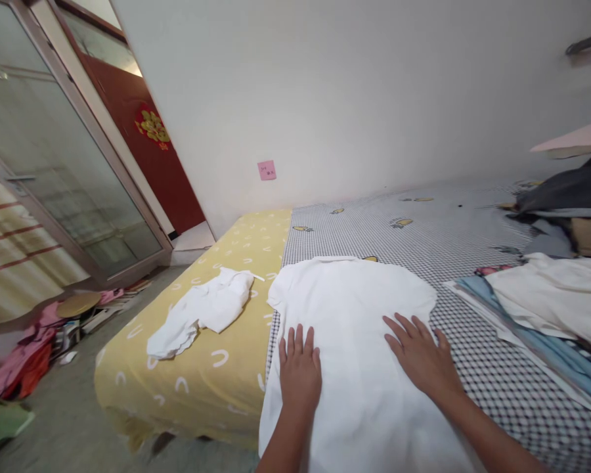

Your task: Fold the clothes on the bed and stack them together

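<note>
A white short-sleeved shirt lies spread flat on the bed, its neckline toward the wall and its lower part running out of the bottom of the view. My left hand rests flat on the shirt's left side, palm down with the fingers stretched out. On the right side of the shirt, my right hand also lies palm down, fingers spread. Neither hand grips the cloth. To the left, a crumpled white garment sits apart on the yellow cover.
The bed has a yellow sheet at left and a black-and-white checked sheet at right. Folded clothes are stacked at the right, with a dark pile behind. A pink note is on the wall. Pink clothing lies low at left.
</note>
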Demonstrator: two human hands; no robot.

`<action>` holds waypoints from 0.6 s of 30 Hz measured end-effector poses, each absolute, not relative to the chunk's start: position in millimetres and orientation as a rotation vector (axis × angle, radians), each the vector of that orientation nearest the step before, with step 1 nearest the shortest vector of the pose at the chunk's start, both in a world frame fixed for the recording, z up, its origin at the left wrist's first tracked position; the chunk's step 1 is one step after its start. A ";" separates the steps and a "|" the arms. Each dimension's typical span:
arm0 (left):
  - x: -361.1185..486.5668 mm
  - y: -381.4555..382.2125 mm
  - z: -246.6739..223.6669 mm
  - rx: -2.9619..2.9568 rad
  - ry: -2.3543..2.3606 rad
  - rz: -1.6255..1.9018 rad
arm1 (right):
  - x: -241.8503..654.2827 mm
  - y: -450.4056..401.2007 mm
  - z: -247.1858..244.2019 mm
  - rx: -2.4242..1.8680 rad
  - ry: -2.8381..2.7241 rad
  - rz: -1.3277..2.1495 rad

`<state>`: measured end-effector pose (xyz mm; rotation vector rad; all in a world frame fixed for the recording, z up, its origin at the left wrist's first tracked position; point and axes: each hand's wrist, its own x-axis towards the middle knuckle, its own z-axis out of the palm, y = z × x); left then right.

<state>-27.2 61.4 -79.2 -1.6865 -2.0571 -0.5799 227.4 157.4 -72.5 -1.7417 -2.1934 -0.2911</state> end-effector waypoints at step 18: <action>-25.9 62.5 -77.5 -1.680 -2.057 -0.587 | 227.6 159.8 -76.4 -1.728 -2.173 -0.280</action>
